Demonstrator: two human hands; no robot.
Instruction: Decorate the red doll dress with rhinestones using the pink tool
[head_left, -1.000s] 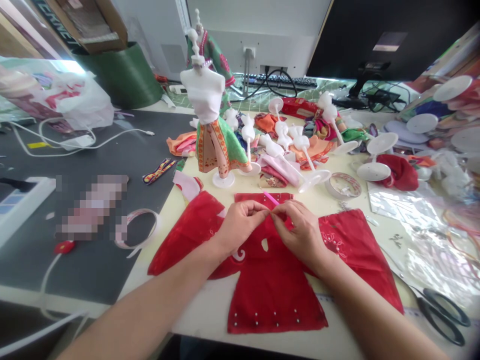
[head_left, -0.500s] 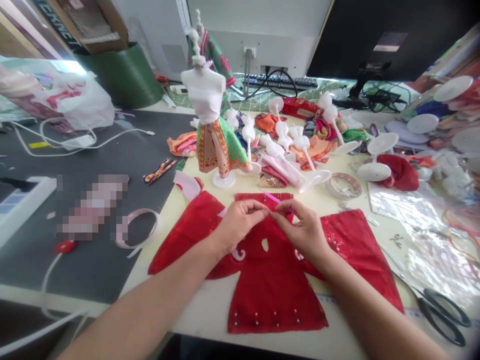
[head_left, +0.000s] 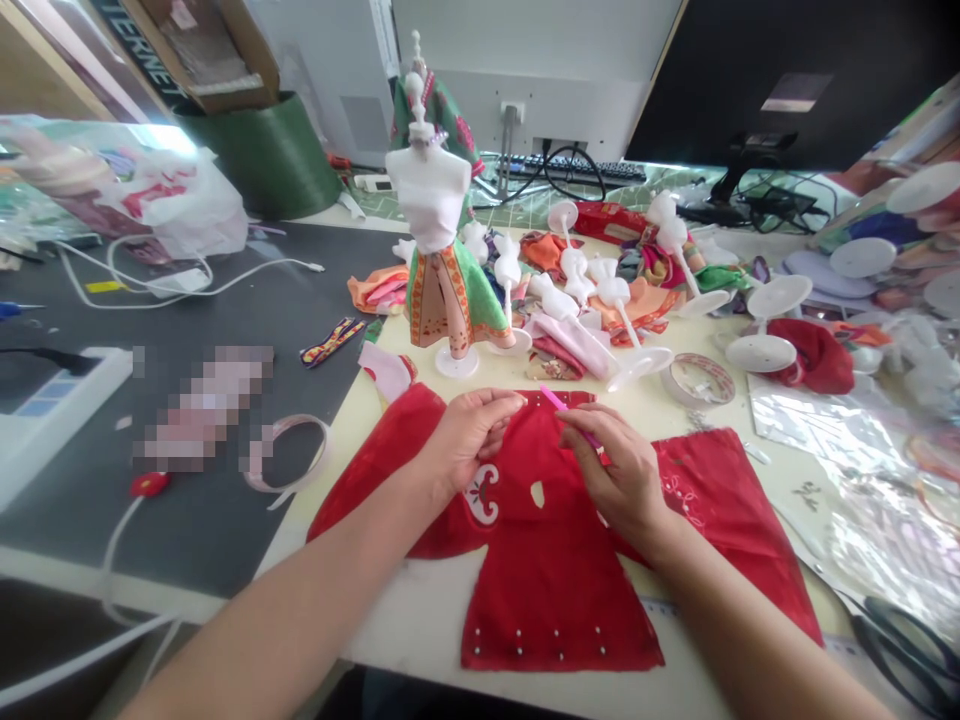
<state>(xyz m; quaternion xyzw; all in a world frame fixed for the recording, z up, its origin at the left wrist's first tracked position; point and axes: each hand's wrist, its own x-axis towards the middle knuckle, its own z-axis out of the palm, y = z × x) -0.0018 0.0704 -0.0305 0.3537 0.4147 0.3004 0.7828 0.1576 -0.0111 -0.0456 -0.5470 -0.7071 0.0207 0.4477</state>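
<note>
A small red doll robe [head_left: 555, 560] with white embroidery lies spread flat on the cream table [head_left: 420, 620] in front of me. My left hand [head_left: 471, 436] rests on the robe's upper left, its fingers curled and pinching the cloth near the collar. Over the collar, my right hand [head_left: 622, 472] is closed on a thin pink tool [head_left: 556, 402], whose tip points up and left. The two hands are a short way apart.
A white mini mannequin [head_left: 435, 230] in a green and orange skirt stands just behind the robe. Fallen doll stands and cloth scraps [head_left: 600, 290] lie beyond it. A tape roll [head_left: 699, 378] is at the right, ribbon [head_left: 289, 455] at the left, scissors [head_left: 911, 640] at the lower right.
My hands, which were pinched together at the collar, have drifted apart. The left hand slid left, uncovering more white embroidery. The view shifted slightly.
</note>
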